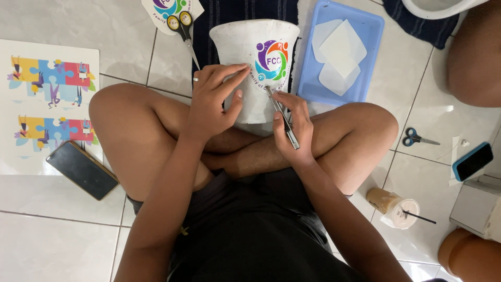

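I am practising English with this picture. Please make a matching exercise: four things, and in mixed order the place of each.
Things:
1. white pot
2. yellow-handled scissors
3. dark phone
4. iced drink cup

Places:
a. floor near the right knee
b. floor beside the puzzle sheet
c. between both hands
d. floor above the left knee

Pairs: 1-c, 2-d, 3-b, 4-a

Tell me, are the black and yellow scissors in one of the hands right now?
No, the black and yellow scissors lie on the floor tiles, while the right hand holds metal tweezers against the white pot.
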